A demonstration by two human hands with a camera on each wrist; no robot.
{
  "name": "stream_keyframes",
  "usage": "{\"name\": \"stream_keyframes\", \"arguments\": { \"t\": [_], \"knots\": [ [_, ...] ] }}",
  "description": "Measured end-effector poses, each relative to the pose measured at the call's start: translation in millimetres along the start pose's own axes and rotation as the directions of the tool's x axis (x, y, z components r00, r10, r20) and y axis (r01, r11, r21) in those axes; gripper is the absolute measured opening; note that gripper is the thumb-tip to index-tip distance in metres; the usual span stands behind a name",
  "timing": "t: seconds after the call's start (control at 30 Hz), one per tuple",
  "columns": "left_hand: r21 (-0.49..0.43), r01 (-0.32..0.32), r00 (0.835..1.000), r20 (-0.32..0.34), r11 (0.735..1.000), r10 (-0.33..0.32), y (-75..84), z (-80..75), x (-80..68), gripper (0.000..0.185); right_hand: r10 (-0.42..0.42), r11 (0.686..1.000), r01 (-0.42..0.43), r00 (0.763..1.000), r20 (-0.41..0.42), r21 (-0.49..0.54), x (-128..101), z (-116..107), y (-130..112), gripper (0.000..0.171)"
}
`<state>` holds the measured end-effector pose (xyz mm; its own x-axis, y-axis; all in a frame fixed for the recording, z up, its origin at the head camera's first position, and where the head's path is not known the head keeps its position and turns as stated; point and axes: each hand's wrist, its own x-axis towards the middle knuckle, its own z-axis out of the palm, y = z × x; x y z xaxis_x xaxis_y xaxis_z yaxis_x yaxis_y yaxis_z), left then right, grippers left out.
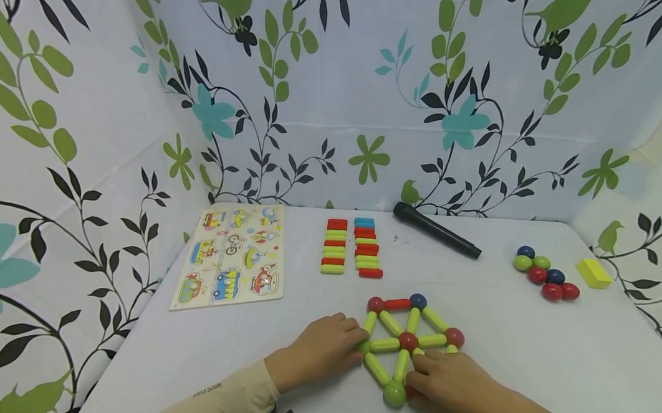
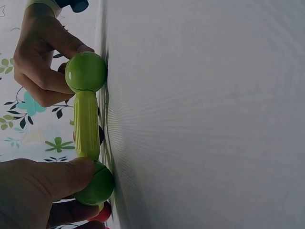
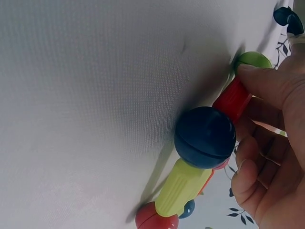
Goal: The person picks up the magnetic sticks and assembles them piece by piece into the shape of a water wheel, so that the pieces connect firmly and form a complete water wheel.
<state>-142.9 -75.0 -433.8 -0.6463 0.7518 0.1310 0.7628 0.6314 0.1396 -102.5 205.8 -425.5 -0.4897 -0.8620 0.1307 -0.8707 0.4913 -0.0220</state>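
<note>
Head view had both hands on the stick-and-ball frame (image 1: 408, 341) lying flat on the white table (image 1: 525, 366). Left hand (image 1: 323, 351) pinched the green ball (image 2: 94, 183) at the frame's left corner, fingers curled round it. Right hand (image 1: 456, 388) curled over a red stick (image 3: 232, 99) by the big green ball (image 1: 394, 394). Left sleeve (image 1: 225, 400) had tiny print, too small to read. Further out sat spare sticks (image 1: 351, 248), a picture puzzle (image 1: 233, 254) and a black microphone (image 1: 436, 231).

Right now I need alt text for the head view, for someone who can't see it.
Both hands rest on a flat wheel of magnetic sticks and balls on a white table: the left hand touches its left edge, the right hand its lower right. Behind lie spare sticks, loose balls, a vehicle puzzle board, a black microphone and a yellow block.
</note>
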Motion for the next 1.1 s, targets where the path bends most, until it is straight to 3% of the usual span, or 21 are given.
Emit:
{"name": "stream_keyframes", "arguments": {
  "t": [0.27, 0.53, 0.67, 0.87, 1.0, 1.1],
  "knots": [
    [0.010, 0.002, 1.000, -0.005, 1.000, -0.002, -0.1, 1.9, -0.1, 0.032, 0.040, 0.999, -0.041, 0.999, 0.024, 0.035, -1, -5, 2, 0.020],
    [-0.002, 0.000, 1.000, -0.010, 1.000, 0.000, -0.5, 2.3, -0.3, 0.032, 0.195, 0.977, -0.196, 0.981, 0.024, 0.089, -3, -28, 16, 0.025],
    [0.000, 0.000, 1.000, -0.012, 1.000, 0.000, -0.5, 2.4, -0.2, 0.031, 0.322, 0.944, -0.323, 0.946, 0.015, 0.066, -8, -40, 38, 0.027],
    [-0.003, 0.004, 1.000, -0.006, 1.000, -0.004, -0.8, 3.2, -0.5, 0.031, 0.513, 0.855, -0.518, 0.853, 0.097, 0.027, -15, -46, 72, 0.031],
    [0.000, -0.001, 1.000, -0.012, 1.000, 0.001, -0.6, 3.1, 0.0, 0.032, 0.552, 0.815, -0.574, 0.812, 0.192, 0.081, -23, -39, 87, 0.031],
    [0.003, -0.003, 1.000, -0.016, 1.000, 0.003, -0.4, 0.9, -0.1, 0.031, 0.543, 0.795, -0.585, 0.804, 0.243, 0.160, -27, -34, 92, 0.029]
  ]
}}
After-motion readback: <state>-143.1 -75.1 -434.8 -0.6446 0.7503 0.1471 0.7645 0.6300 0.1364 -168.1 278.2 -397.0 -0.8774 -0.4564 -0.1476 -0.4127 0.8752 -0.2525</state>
